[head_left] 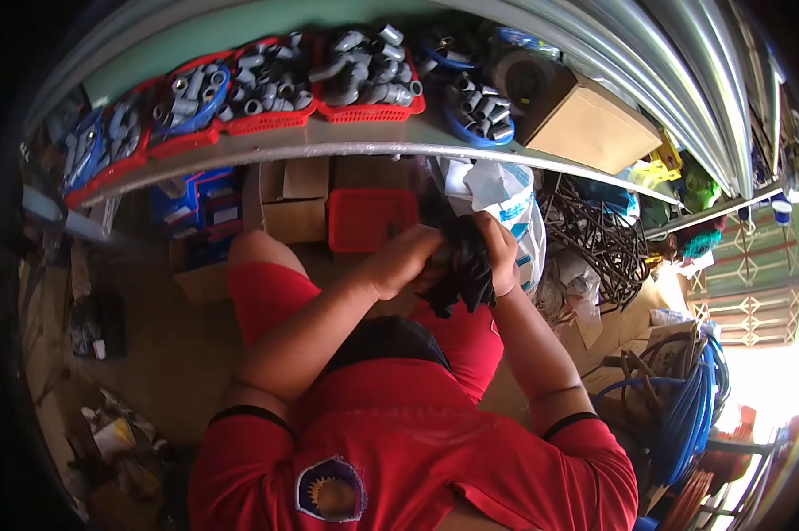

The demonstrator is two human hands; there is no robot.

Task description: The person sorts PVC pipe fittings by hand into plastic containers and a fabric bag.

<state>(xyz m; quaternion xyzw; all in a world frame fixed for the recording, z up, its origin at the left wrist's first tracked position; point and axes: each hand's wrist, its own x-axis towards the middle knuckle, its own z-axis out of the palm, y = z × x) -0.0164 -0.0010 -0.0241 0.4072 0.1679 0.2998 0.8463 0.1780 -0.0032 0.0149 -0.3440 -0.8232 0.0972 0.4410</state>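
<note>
A crumpled black plastic bag (467, 265) is bunched up between my two hands, above my knees. My left hand (414, 255) is closed on its left side, though the fingertips are partly hidden behind the folds. On the bag's right edge, my right hand (500, 250) grips with bent fingers. Whatever the bag may contain does not show. Just beyond my hands stands a white and blue sack (516, 199), and to their left lies a red plastic tray (373, 219).
Ahead runs a metal-edged shelf (328, 152) with red baskets (373, 113) and blue baskets (481, 135) of grey pipe fittings. Cardboard boxes (293, 217) stand under it. Dark tangled rods (598, 248) and blue coiled hose (691, 407) lie to the right.
</note>
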